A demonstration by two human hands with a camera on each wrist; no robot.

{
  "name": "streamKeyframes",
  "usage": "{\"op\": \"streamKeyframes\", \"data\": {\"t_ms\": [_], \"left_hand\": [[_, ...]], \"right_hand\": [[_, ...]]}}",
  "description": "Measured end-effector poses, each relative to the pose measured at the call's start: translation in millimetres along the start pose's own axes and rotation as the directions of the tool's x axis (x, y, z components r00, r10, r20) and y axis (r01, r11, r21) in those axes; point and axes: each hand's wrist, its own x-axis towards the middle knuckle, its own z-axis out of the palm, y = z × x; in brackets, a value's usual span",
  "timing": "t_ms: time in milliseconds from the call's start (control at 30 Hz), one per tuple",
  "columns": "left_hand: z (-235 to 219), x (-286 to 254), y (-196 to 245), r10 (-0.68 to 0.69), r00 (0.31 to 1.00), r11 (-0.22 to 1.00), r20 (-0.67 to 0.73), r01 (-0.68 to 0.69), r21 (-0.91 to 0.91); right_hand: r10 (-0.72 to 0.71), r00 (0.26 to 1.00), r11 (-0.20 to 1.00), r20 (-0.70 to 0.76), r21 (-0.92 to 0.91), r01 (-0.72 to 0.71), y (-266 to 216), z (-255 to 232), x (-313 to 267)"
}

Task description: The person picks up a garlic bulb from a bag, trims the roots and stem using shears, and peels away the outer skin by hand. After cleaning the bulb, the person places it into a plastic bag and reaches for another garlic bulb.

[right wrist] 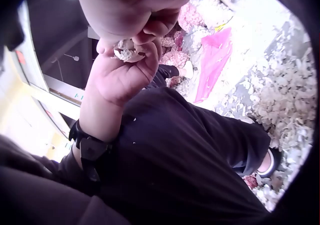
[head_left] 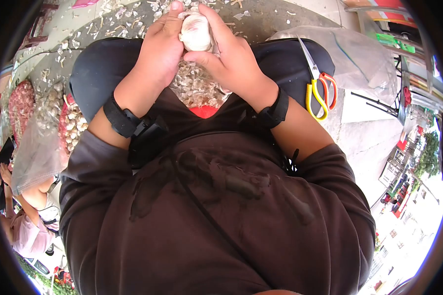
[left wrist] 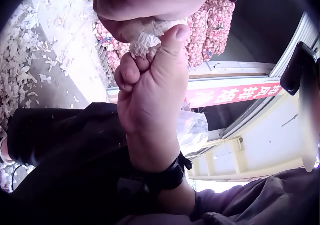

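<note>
A white garlic bulb (head_left: 197,33) is held between both hands above a heap of papery skins (head_left: 194,83) between the legs. My left hand (head_left: 158,55) grips the bulb from its left side, thumb at the top. From the right, my right hand (head_left: 234,61) curls its fingers round it, thumb along the lower edge. Loose whitish skin (left wrist: 146,46) shows by the right hand (left wrist: 152,97) in the left wrist view. The right wrist view shows part of the bulb (right wrist: 129,53) against the left hand (right wrist: 120,80), the rest hidden by fingers.
Scissors (head_left: 314,83) with yellow and orange handles lie on the right thigh. Skins (head_left: 125,22) litter the ground ahead. Net bags (head_left: 22,105) and a clear plastic bag (head_left: 37,152) are at left, another plastic bag (head_left: 359,59) at right. Another person (head_left: 32,226) is at lower left.
</note>
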Motion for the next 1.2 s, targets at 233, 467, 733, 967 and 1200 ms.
{"op": "streamKeyframes", "data": {"t_ms": [233,467,733,967,1200], "left_hand": [[-19.1,1.0,15.7,-0.094,0.948,0.994,0.305,0.072,0.081],[-8.1,-11.8,14.6,-0.031,0.979,0.978,0.200,-0.011,0.209],[-16.4,-5.9,10.7,0.003,0.935,0.977,0.353,-0.077,0.197],[-15.3,-7.6,15.5,-0.090,0.921,0.994,0.379,0.105,-0.020],[4.4,-12.0,19.0,-0.105,0.973,0.993,0.208,0.114,-0.033]], "right_hand": [[0.079,0.988,0.985,0.129,-0.165,-0.057,-0.9,-12.5,1.0],[0.057,0.988,0.987,0.143,-0.157,-0.035,7.3,-14.8,-2.0],[0.023,0.995,0.950,-0.094,0.313,0.008,-2.4,0.9,6.3],[0.156,0.987,0.942,0.036,0.295,-0.160,9.6,-13.3,0.0],[0.241,0.966,0.962,0.098,0.105,-0.250,4.8,-22.5,5.0]]}}
